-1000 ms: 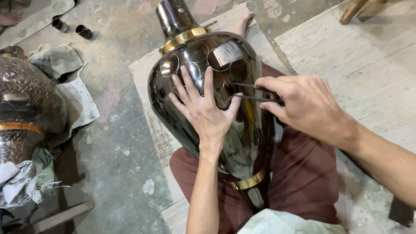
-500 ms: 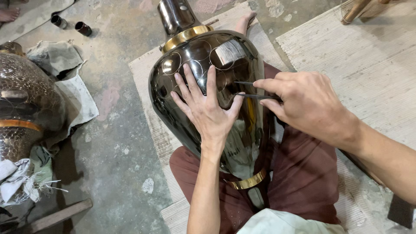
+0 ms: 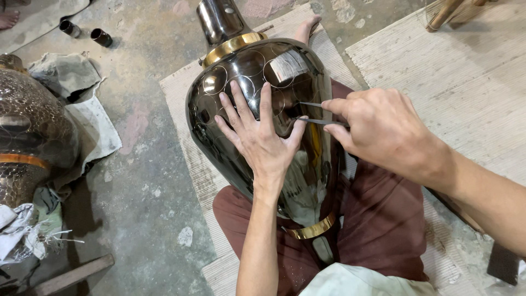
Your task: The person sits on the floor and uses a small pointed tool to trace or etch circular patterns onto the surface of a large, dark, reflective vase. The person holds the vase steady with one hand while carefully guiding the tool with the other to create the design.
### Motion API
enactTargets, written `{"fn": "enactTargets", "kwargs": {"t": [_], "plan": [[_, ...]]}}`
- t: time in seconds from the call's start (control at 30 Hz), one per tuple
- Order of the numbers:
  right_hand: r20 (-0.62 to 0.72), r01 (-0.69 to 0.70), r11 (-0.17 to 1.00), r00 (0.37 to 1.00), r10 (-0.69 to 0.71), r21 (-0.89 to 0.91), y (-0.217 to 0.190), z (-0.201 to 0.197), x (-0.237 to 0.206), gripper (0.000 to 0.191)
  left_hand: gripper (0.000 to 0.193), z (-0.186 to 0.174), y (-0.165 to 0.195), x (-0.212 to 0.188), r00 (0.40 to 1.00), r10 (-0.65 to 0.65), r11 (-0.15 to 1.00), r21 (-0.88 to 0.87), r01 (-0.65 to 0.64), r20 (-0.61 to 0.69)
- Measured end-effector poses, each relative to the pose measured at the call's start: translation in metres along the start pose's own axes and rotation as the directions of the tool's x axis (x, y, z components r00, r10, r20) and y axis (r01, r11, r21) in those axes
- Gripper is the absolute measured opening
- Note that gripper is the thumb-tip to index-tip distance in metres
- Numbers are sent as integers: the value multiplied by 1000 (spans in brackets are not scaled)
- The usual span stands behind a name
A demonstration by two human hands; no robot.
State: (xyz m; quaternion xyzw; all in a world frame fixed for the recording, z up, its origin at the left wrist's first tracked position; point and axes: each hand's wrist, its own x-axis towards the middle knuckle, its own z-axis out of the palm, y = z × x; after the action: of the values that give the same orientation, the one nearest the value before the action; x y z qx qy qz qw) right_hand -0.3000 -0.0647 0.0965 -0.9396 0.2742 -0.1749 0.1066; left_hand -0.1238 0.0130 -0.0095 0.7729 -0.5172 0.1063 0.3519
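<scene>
In the head view, one dark metal vase point(image 3: 257, 82) is laid across the lap, its long axis running from the neck at 12 o'clock to the gold-banded base at 6 o'clock. The left hand point(image 3: 262, 140) is pressed flat on its belly, fingers spread and closed on nothing. The right hand point(image 3: 383, 129), at 3 o'clock, is pinched shut on one two-legged metal divider point(image 3: 312, 112), its points set against the vase just beside the left thumb; a second, patterned vessel point(image 3: 30, 142) lies at 9 o'clock, with two small dark cups point(image 3: 87, 33) at 11 o'clock.
</scene>
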Motion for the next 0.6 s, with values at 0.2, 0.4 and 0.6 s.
{"fn": "enactTargets", "kwargs": {"t": [0.2,0.4,0.6], "plan": [[97,142,982,987,-130,-126,0,-1,15,18,96,-3,0,0,1000,7,1000,2,-7,-4],[27,359,914,932,-361,-189,-3,0,23,32,95,-3,-1,-1,1000,-11,1000,5,11,3],[82,324,925,946,-313,-201,-6,1,26,30,95,-3,-1,0,1000,-9,1000,-2,9,-2]]}}
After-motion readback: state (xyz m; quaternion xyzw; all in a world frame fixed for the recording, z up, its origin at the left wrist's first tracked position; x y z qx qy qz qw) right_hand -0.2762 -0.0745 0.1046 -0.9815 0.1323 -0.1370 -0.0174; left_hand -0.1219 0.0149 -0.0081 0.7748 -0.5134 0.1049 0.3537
